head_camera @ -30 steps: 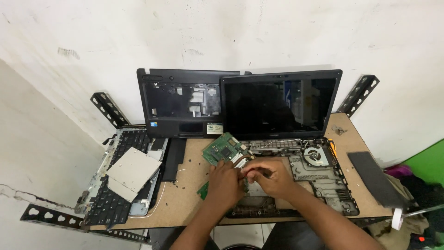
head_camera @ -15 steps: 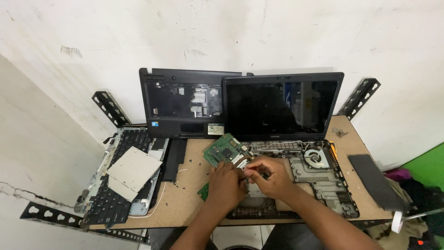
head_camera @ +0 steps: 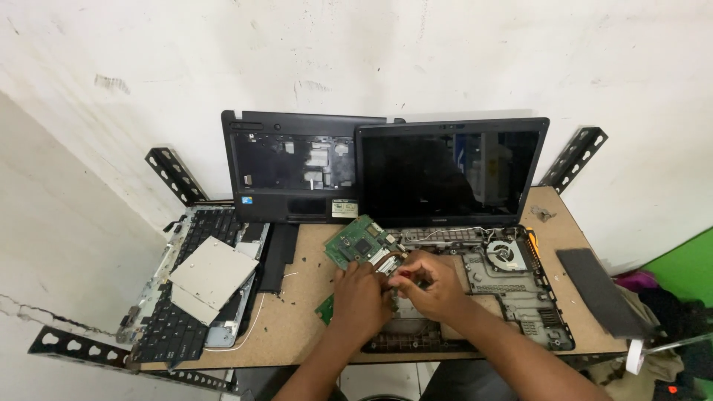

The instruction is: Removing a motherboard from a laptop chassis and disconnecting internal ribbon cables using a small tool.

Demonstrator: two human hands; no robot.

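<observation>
both hands are bunched up together over the open laptop base (head_camera: pixel 512 297). the left hand (head_camera: pixel 362 295) is pressed down on the near edge of the green motherboard (head_camera: pixel 362 243), fingers curled, which sits tilted at the base's left end. the right hand (head_camera: pixel 429 284) is pinched round a small red-handled tool (head_camera: pixel 405 274), tip hidden so can't tell what it touches. cooling fan (head_camera: pixel 505 253) is just right of the hands, inside the base. behind it the laptop screen (head_camera: pixel 449 174) stands up, with a black palmrest cover (head_camera: pixel 293 174) leaning on the wall beside it. far left of the worktop (head_camera: pixel 297 312): a keyboard (head_camera: pixel 174 327) with a silver optical drive (head_camera: pixel 212 271) on top.
</observation>
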